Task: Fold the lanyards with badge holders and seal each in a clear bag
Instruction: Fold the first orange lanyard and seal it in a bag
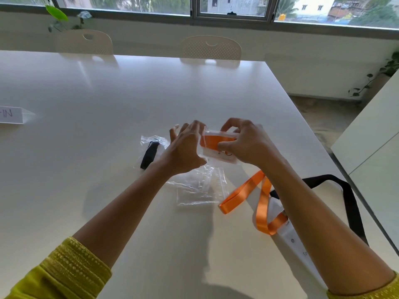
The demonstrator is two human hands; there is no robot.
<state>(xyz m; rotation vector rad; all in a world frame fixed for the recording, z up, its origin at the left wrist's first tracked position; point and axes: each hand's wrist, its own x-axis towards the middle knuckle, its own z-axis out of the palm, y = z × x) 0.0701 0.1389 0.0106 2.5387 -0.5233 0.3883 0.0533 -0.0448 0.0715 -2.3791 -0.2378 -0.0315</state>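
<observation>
Two hands work above a white table (108, 87), and several lanyards lie on it; far left sits a folded paper sign (13, 115) with hand lettering; nearer the middle lies a sealed bag (151, 147) with a folded black lanyard (149, 155) inside it, just beside the left hand (185, 147); that hand has its fingers spread and relaxed, its thumb side against the left end of the held bag (216, 145), though whether it actually pinches the bag cannot be told; the held bag is lifted off the table between the hands and contains a folded orange lanyard (216, 140) with a pale badge holder below the strap; the right hand (248, 143) grips the bag's right end, thumb on the near face and fingers curled over the top edge; under the hands a small heap of empty bags (200, 186) rests flat on the table; right of the heap a loose orange lanyard (259, 199) lies looped, its strap crossing a white badge holder (295, 244) under the right forearm; a loose black lanyard (349, 199) arcs beyond it near the table's right edge; both forearms end in yellow-green sleeves (64, 272) at the bottom corners.
</observation>
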